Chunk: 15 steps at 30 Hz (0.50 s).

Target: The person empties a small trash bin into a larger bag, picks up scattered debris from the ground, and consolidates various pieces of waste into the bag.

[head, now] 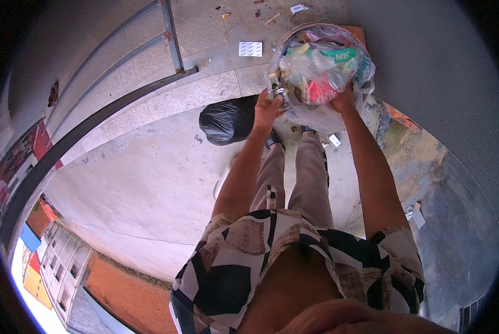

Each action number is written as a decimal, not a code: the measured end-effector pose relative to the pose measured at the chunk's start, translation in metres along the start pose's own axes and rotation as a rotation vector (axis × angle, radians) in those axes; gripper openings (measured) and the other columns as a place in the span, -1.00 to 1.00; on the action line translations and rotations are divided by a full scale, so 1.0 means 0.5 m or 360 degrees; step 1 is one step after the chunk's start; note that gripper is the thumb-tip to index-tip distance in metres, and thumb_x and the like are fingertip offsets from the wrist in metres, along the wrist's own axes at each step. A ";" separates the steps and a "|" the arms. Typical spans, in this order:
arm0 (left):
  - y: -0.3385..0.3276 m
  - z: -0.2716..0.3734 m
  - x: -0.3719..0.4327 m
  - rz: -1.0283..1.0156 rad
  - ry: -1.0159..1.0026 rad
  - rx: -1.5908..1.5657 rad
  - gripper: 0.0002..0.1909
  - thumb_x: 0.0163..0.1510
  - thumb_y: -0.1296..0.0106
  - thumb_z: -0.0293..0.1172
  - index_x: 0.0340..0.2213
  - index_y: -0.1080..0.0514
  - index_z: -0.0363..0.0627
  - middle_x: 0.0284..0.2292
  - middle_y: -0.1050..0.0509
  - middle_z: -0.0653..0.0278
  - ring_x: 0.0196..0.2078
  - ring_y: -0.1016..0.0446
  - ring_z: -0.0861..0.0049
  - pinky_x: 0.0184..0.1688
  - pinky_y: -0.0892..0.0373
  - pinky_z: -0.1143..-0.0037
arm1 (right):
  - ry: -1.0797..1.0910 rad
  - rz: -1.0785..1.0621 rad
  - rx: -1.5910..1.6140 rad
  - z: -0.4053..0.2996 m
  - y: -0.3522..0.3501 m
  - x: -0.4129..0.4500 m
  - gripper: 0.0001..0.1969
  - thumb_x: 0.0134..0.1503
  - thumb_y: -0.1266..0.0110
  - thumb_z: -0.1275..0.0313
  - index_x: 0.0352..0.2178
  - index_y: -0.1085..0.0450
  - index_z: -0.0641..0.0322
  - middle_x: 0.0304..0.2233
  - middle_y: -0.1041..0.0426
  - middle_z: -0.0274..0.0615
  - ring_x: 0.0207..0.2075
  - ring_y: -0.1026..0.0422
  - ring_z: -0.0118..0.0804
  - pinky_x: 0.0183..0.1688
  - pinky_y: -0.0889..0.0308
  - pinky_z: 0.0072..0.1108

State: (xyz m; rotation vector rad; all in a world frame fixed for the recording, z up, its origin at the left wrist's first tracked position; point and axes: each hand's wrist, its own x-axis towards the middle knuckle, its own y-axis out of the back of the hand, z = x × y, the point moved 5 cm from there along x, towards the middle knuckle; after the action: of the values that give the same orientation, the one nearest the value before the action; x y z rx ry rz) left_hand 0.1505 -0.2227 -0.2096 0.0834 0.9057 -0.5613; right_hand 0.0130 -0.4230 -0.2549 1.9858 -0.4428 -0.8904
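Note:
Before me is a round trash bin lined with a clear plastic bag [320, 119], filled with crumpled wrappers and plastic. A green wrapper [339, 55] and a red wrapper [322, 89] show on top. At the near left rim, my left hand [268, 109] grips the liner's edge, thumb on top. My right hand [344, 100] holds the near right side, its fingers partly hidden by plastic. Most of the bin's wall is covered by the liner. A filled black garbage bag [228, 121] rests on the floor, left of my feet.
A metal railing [107, 106] curves along the left. A low tiled step [195, 89] crosses ahead, with a small white patterned card [250, 49] and litter beyond it. A grey wall [429, 71] stands at the right. Small boxes [418, 215] lie near its foot.

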 end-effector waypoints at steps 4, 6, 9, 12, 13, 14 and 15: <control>-0.020 -0.009 -0.011 0.0356 -0.0495 0.0632 -0.68 -0.20 -0.06 -0.51 -0.33 -0.27 -0.25 -0.52 -0.37 0.26 -0.56 -0.34 0.65 -0.57 -0.31 0.61 | 0.0032 -0.0285 -0.0261 -0.012 0.015 0.000 -0.33 -0.06 0.27 0.03 0.03 0.15 0.12 0.02 0.07 0.05 0.07 0.10 -0.03 0.08 0.16 -0.38; -0.118 0.097 -0.076 0.0349 -0.0802 0.0795 -0.71 -0.23 -0.09 -0.46 -0.41 -0.30 -0.29 -0.56 -0.36 0.14 -0.56 -0.33 0.57 -0.51 -0.28 0.57 | -0.0134 -0.0279 -0.0007 0.051 -0.017 0.004 -0.29 -0.14 0.17 0.02 0.02 0.11 0.12 0.03 0.06 0.01 0.06 0.09 -0.04 0.08 0.14 -0.42; -0.185 0.078 -0.026 0.0182 -0.1269 0.1406 -0.66 -0.25 0.01 -0.53 -0.33 -0.23 -0.34 -0.43 -0.33 -0.08 -0.41 -0.32 0.05 -0.38 -0.29 0.35 | -0.0248 -0.0185 0.0228 0.068 -0.051 0.011 -0.18 -0.27 -0.04 0.03 -0.01 0.08 0.16 0.02 0.04 -0.03 0.04 0.03 -0.06 0.06 0.09 -0.49; -0.181 0.068 0.019 0.0009 -0.1093 0.1671 -0.70 -0.30 0.05 -0.59 -0.40 -0.20 -0.30 -0.47 -0.33 0.00 -0.40 -0.34 0.13 -0.37 -0.29 0.34 | -0.0177 -0.0087 0.0193 0.052 -0.059 0.008 0.00 -0.34 -0.14 0.08 0.02 0.29 0.25 0.00 0.02 0.04 0.02 -0.02 -0.07 0.04 0.04 -0.48; -0.184 0.062 0.029 -0.0071 -0.1069 0.1809 -0.70 -0.31 0.06 -0.61 -0.42 -0.19 -0.28 -0.47 -0.34 0.02 -0.41 -0.34 0.16 -0.37 -0.29 0.34 | -0.0161 -0.0052 0.0183 0.052 -0.065 0.009 0.07 -0.36 -0.18 0.09 0.03 0.36 0.27 -0.01 0.01 0.06 0.01 -0.04 -0.07 0.03 0.03 -0.48; -0.190 0.060 0.035 -0.0071 -0.1125 0.1943 -0.76 -0.31 0.06 -0.56 -0.47 -0.24 -0.26 -0.50 -0.36 0.06 -0.44 -0.37 0.21 -0.41 -0.31 0.37 | -0.0241 -0.0134 0.0263 0.078 -0.082 0.014 0.08 -0.37 -0.17 0.06 0.03 0.38 0.25 -0.02 -0.01 0.06 0.02 -0.03 -0.09 0.04 0.03 -0.46; -0.210 0.050 0.048 -0.0098 -0.1131 0.1938 -0.76 -0.31 0.06 -0.56 -0.47 -0.24 -0.26 -0.50 -0.36 0.06 -0.44 -0.37 0.21 -0.41 -0.31 0.37 | -0.0265 -0.0125 0.0257 0.128 -0.098 0.015 0.08 -0.37 -0.17 0.06 0.03 0.38 0.25 -0.02 -0.01 0.06 0.02 -0.03 -0.09 0.04 0.03 -0.46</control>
State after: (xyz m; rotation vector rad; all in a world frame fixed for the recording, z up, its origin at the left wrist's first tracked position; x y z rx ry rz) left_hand 0.1281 -0.3300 -0.1956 0.8954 -0.2192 -1.0481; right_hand -0.0303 -0.4384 -0.3215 2.0960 -0.5488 -1.1048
